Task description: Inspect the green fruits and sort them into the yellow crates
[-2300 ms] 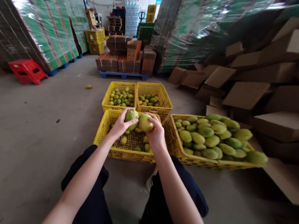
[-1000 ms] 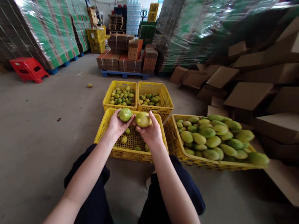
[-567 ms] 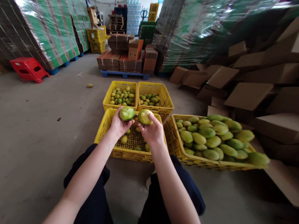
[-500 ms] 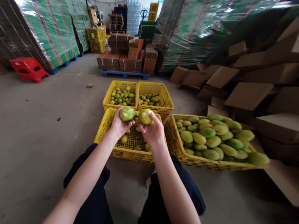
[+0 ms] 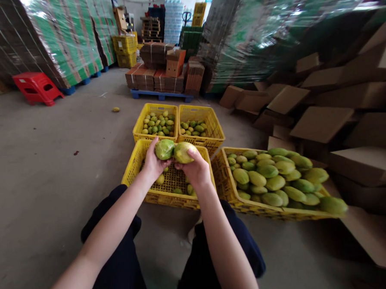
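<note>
My left hand (image 5: 155, 160) is closed around a green papaya (image 5: 164, 149) with a ridged, shiny skin. A yellower papaya (image 5: 184, 152) is gripped in my right hand (image 5: 198, 168), the thumb on its upper side. The two fruits are side by side, their ends touching or nearly so. Both hands are above a yellow plastic crate (image 5: 179, 202), which has a few papayas scattered on its slotted bottom. My hands and forearms cover part of that crate.
Two yellow crates (image 5: 154, 106) behind it hold smaller fruit. To the right, another crate (image 5: 229, 177) is heaped with papayas, beside scattered cardboard boxes (image 5: 321, 122). Bundled flat cartons (image 5: 144, 78) are on a blue pallet further back. A red stool (image 5: 38, 88) is at left.
My right hand has moved slightly left, bringing its papaya up against the one in my left hand. The left papaya has turned a little. The crates have not moved.
</note>
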The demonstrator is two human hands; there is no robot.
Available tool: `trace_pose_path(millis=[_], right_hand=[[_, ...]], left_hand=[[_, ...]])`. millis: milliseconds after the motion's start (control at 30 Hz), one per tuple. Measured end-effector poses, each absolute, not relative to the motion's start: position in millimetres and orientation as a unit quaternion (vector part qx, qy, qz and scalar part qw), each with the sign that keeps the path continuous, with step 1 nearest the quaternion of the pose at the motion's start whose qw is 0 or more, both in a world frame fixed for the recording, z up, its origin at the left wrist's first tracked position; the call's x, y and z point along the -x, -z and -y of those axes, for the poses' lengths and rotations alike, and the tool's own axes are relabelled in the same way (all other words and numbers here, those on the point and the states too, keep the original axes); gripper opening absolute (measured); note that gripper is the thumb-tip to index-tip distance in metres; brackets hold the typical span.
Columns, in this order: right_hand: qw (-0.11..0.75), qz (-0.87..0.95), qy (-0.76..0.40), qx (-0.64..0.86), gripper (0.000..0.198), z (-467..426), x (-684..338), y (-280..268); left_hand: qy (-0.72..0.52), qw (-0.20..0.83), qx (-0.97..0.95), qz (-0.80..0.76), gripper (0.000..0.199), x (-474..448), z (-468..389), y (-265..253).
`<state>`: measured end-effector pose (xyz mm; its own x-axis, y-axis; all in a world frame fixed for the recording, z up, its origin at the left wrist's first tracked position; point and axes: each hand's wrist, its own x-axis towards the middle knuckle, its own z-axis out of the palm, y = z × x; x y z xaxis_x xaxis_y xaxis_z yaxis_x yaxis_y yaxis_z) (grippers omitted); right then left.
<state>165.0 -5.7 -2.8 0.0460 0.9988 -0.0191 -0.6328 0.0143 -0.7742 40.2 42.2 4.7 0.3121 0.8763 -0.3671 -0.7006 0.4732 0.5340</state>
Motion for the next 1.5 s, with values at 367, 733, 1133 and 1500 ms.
trace_pose_path(millis=[367, 733, 1133, 1500], right_hand=[[0.702, 0.172, -0.627, 0.289, 0.031, -4, -164, 10], [0.790, 0.321, -0.296, 0.430, 0.041, 4, -158, 6], [0.502, 0.639, -0.100, 0.574, 0.055, 13, -141, 27], [0.535, 0.673, -0.004, 0.511, 0.080, 23, -139, 20]], left_hand=[[-0.552, 0.815, -0.108, -0.139, 0.026, -25, -41, -14], [-0.539, 0.817, -0.168, -0.117, 0.025, -28, -38, -2], [-0.538, 0.799, -0.215, -0.158, 0.040, -52, -20, 11], [-0.473, 0.848, -0.208, -0.124, 0.064, -50, -18, 5]])
